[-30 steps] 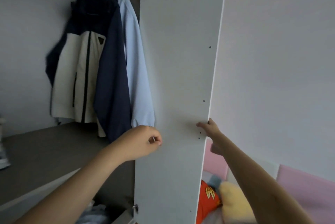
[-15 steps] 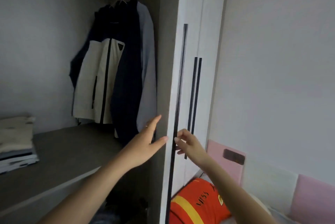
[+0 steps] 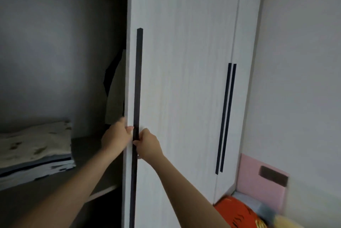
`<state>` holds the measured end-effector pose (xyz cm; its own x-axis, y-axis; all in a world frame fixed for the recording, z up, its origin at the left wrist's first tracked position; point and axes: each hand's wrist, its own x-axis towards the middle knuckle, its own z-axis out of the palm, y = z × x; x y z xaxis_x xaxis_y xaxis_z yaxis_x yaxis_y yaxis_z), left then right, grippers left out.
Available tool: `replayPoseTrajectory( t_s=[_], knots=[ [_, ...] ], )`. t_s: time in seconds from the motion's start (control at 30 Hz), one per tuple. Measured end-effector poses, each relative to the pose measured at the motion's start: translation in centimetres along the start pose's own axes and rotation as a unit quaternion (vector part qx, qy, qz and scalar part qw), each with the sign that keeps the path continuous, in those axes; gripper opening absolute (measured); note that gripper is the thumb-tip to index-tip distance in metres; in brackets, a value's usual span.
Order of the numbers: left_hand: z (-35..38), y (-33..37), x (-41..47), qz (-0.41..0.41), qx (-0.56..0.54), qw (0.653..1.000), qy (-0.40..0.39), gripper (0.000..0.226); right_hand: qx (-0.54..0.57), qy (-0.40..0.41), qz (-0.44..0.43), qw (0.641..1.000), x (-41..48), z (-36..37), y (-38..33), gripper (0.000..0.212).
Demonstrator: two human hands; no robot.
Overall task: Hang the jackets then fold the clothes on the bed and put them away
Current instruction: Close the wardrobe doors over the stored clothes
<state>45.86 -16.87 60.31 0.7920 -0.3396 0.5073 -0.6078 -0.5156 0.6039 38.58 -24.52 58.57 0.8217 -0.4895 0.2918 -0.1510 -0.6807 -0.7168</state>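
A white wardrobe door [image 3: 175, 80] with a long black handle [image 3: 138, 83] stands nearly closed across the opening. My left hand [image 3: 116, 138] grips the door's left edge, its thumb on the front face. My right hand [image 3: 147, 144] pinches the black handle just beside it. Behind the door edge only a sliver of the hung navy and cream jacket [image 3: 114, 87] shows. A stack of folded clothes [image 3: 35, 150] lies on the grey wardrobe shelf [image 3: 86, 155] at the left.
Two more white doors with black handles [image 3: 226, 117] stand shut to the right. A pink padded headboard [image 3: 262, 178] with a dark socket sits at lower right. An orange cushion [image 3: 238, 213] and a yellow soft item [image 3: 287, 223] lie below it.
The door has swung from wide open to almost closed, hiding most of the hung jackets. Both hands moved onto its edge and handle.
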Motion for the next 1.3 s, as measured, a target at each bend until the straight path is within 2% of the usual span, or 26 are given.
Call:
replayPoseTrajectory(
  t_s=[0.13,0.23,0.53,0.63,0.73,0.8,0.87,0.97,1.13,1.23,1.3],
  knots=[
    [-0.6,-1.8,3.4,-0.026,0.039,0.998,-0.036,0.032,-0.029,0.008,0.002,1.0,2.1,1.7,-1.6,0.012],
    [-0.7,-2.6,4.9,-0.044,0.034,0.997,-0.051,0.04,-0.054,0.003,0.006,0.999,3.3,2.4,-2.6,0.026],
    [-0.3,-4.8,7.5,-0.016,0.014,0.998,-0.065,0.033,-0.072,0.015,0.007,0.997,5.2,3.6,-3.3,0.028],
    [-0.3,-3.8,7.5,-0.024,0.047,0.997,-0.052,0.029,-0.103,0.022,0.009,0.994,5.4,3.1,-3.5,0.029],
    [-1.2,-2.3,5.6,-0.033,0.124,0.992,-0.014,0.029,-0.276,-0.01,-0.014,0.961,4.0,2.7,-3.2,0.025],
    [-2.8,-1.2,3.7,0.002,0.145,0.988,0.048,0.034,-0.353,-0.038,-0.039,0.934,2.5,2.8,-2.3,0.019],
    [-5.6,-0.6,0.4,0.075,0.097,0.988,0.098,0.036,-0.35,-0.058,-0.063,0.933,0.5,4.0,-1.7,0.021],
    [-10.2,-0.7,-6.9,0.208,0.136,0.95,0.191,0.023,-0.341,-0.081,-0.147,0.925,-2.8,6.4,-1.4,0.025],
    [-16.2,-2.9,-20.8,0.289,0.285,0.882,0.24,0.021,-0.263,-0.158,-0.272,0.912,-10.2,11.5,-3.4,0.034],
    [-20.7,-4.7,-27.3,0.263,0.41,0.824,0.288,0.025,-0.234,-0.193,-0.339,0.89,-13.8,13.0,-6.1,0.036],
    [-23.2,-5.3,-29.5,0.177,0.446,0.82,0.313,0.025,-0.211,-0.213,-0.366,0.881,-15.0,13.3,-7.6,0.036]
  ],
)
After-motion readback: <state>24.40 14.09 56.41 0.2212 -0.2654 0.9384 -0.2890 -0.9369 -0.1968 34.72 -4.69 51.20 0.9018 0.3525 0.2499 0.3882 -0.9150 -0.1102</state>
